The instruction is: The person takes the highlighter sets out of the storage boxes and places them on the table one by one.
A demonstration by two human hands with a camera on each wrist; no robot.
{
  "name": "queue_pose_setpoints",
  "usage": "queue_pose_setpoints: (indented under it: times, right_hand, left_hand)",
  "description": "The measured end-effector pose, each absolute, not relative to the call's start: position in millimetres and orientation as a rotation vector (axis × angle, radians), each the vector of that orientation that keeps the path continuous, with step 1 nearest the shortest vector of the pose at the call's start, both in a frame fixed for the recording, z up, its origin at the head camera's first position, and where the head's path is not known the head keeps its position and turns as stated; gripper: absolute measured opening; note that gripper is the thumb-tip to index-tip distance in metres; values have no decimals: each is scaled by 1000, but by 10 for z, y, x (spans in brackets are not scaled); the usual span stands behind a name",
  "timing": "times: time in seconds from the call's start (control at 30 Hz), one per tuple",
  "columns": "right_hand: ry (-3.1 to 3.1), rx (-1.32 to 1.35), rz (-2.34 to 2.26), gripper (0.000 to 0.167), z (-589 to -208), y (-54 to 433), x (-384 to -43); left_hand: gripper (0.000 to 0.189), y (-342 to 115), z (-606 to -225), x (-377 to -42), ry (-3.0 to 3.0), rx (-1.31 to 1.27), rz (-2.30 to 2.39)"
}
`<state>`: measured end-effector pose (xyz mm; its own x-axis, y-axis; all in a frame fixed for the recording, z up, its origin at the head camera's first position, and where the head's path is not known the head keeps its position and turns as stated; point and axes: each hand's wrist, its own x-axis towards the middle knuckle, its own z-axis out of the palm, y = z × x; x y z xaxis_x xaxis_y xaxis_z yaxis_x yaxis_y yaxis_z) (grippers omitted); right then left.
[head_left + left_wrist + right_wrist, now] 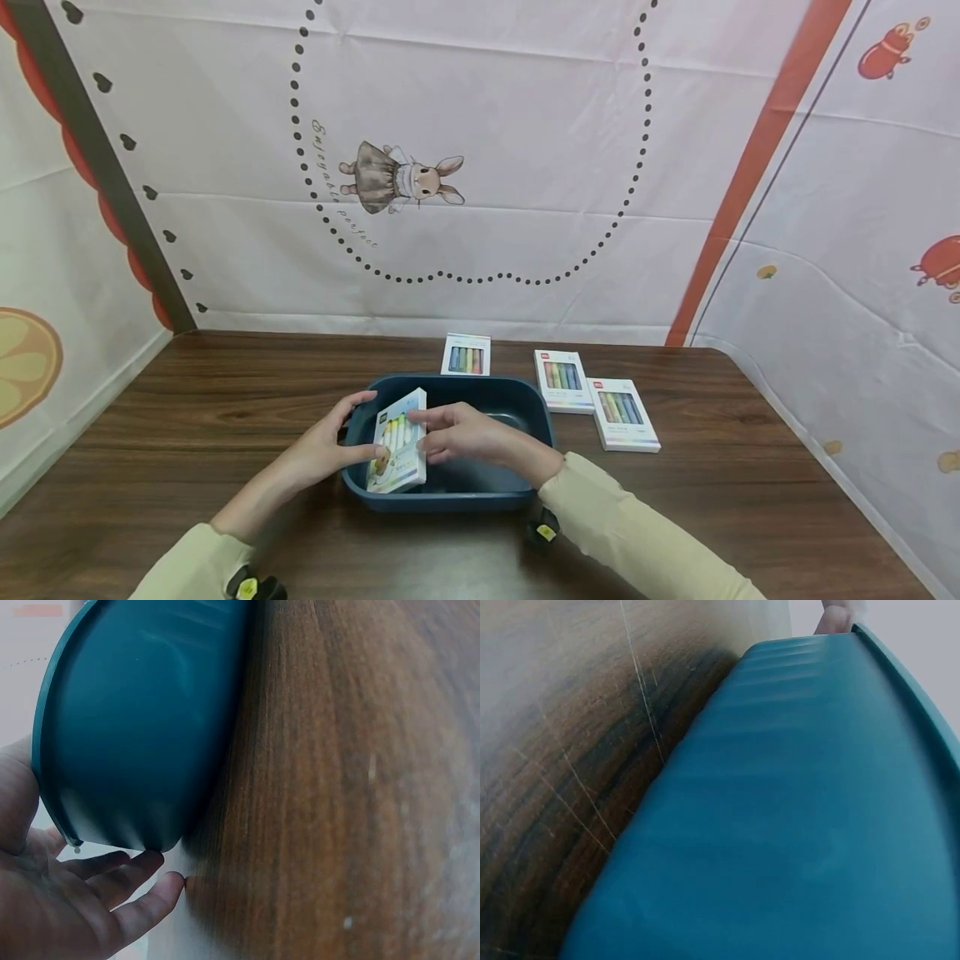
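Note:
A dark blue plastic bin [480, 500] stands on the table. My left hand [326, 450] is at its left end, thumb reaching over the rim toward the box and the other fingers outside; in the left wrist view those fingers touch the bin's outer wall [142, 735]. My right hand [468, 435] pinches the right edge of a white box of crayons [401, 467], which leans at a tilt inside the bin's left part. Yellow and white sticks show through its window. In the right wrist view the bin's long side [795, 795] hides my right hand.
Behind the bin lies another crayon box [466, 355]. To its right are two more boxes, one farther back [564, 400] and one nearer [628, 436], edges touching. The wooden table [247, 383] ends at a printed cloth backdrop [517, 167].

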<state>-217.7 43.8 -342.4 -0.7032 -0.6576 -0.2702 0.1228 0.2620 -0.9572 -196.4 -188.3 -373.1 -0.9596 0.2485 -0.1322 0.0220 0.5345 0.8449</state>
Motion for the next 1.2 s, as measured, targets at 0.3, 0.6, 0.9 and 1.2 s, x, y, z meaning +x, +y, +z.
queue_pose_setpoints:
  times: [0.3,0.6,0.9,1.2]
  right_hand:
    - [1892,-431,-1551,42,-3431,433,-2154]
    - [2004,-401,-1536,39,-3441,442,-2152]
    - [2085,-387,-1513,42,-3457,476,-2156]
    - [2110,-339,-1529,50,-3454,557,-2180]
  left_hand:
    - [81,-1882,-3736,-1958,2540,241,1394]
    - [78,-1898,-3745,-1949,2534,285,1419]
    - [78,-1910,-3746,-1943,2541,316,1431]
    - [78,-1904,-3748,-1947,2544,288,1428]
